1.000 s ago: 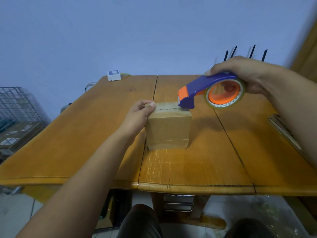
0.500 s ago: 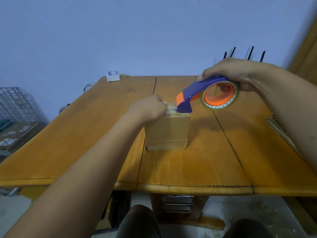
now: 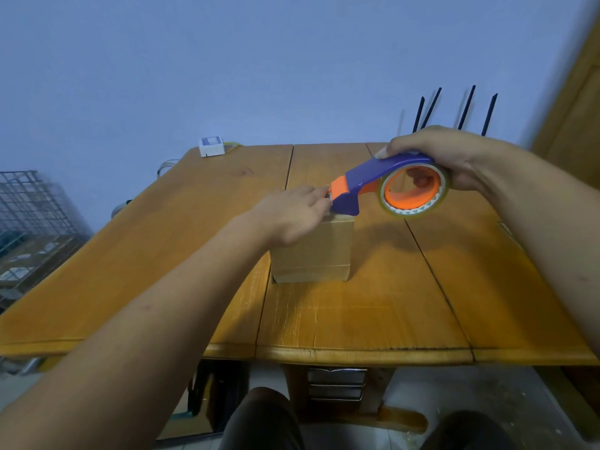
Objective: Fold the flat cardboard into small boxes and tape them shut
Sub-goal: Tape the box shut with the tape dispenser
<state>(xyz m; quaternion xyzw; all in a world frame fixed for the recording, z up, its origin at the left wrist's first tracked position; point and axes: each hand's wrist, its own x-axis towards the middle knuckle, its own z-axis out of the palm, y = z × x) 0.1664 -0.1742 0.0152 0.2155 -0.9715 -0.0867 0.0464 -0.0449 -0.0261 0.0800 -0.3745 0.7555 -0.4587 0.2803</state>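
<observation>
I am sitting at a wooden table (image 3: 194, 254) built of orange-brown planks, with seams running away from me and a worn, scratched patch near the front edge. A plain pale blue wall (image 3: 259, 60) is filling the background. A wire cage (image 3: 29, 209) is standing off to the left beyond the table, and a wooden panel (image 3: 578, 108) is rising at the right edge. A small white unit (image 3: 211, 146) is lying at the far left corner of the table, and four black antennas (image 3: 466, 107) are sticking up behind my right hand. Under the table, grey drawers (image 3: 336, 383) are showing, and my knees (image 3: 263, 417) are poking into the bottom of the picture.

The box (image 3: 313, 251) is standing upright on the middle plank, just right of a seam, one brown side facing me. My left hand (image 3: 292, 212) is lying across its top with the fingers stretched out fairly straight and reaching to the dispenser's orange nose. I cannot tell whether they are pinching tape.

My right hand (image 3: 444, 157) is gripping the dispenser (image 3: 383, 186) from above, fingers curled over its blue back and round the roll (image 3: 414, 190). The dispenser's long axis is running left to right across the table, tilted down at the left. Its nose is pointing left and sitting at the far right edge of the box top, touching my left fingertips. The roll is hanging in the air to the right of the box.
</observation>
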